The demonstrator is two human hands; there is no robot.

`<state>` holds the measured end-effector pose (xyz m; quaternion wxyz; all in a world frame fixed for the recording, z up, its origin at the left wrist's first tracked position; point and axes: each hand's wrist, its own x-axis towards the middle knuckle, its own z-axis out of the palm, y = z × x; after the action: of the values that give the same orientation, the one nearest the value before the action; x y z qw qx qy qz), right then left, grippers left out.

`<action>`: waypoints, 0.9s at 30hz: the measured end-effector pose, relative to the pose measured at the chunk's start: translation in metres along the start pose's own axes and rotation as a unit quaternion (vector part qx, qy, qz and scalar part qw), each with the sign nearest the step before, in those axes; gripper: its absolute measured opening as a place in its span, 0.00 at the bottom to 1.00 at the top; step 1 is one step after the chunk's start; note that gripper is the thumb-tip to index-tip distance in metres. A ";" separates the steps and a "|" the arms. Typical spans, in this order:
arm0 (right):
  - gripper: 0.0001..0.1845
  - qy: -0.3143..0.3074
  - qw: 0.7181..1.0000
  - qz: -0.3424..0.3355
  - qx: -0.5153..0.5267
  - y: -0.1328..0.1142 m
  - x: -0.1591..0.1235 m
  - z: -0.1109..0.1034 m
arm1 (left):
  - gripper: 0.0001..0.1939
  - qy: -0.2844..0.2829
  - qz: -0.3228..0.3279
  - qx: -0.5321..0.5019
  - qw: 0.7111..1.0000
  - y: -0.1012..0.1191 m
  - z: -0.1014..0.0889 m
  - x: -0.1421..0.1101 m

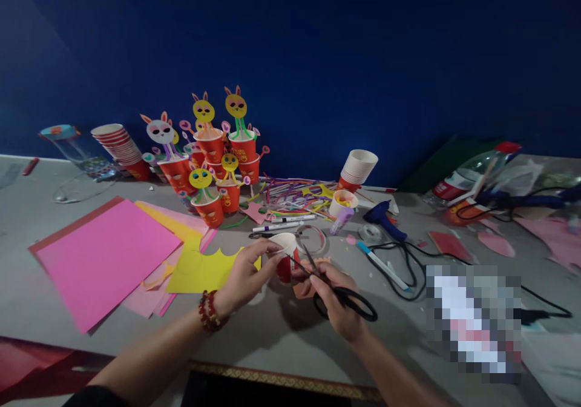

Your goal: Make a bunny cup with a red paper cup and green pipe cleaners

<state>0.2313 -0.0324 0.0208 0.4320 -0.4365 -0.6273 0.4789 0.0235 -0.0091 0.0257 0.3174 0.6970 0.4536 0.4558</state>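
Observation:
A red and white paper cup [287, 266] sits in front of me, with my left hand [249, 274] closed on its rim from the left. My right hand [336, 301] grips a pair of black-handled scissors [358, 303]. Their blades are parted and point up and left at the cup's right side. Whether a blade touches the cup wall I cannot tell. Behind the right hand lies a piece of salmon-coloured paper [303, 290]. Yellow paper [195, 274] with a scalloped cut edge lies beside the left hand.
Finished paper cups with rabbit faces [211, 210] stand at back left, near a cup stack [118, 146]. Pink paper sheets [109, 255] lie left. Pipe cleaners [290, 198], markers [284, 227] and a tape roll [313, 240] lie behind. A blue glue gun [385, 219] trails its cord at right.

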 end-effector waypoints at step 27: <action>0.15 -0.037 0.990 -0.048 -0.126 -0.004 -0.003 0.003 | 0.05 0.010 0.173 0.195 0.965 0.000 -0.002 -0.002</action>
<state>0.2290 -0.0366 0.0242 0.3725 -0.4388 -0.7183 0.3908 0.0216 -0.0103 0.0254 0.0875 0.8086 0.4094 0.4134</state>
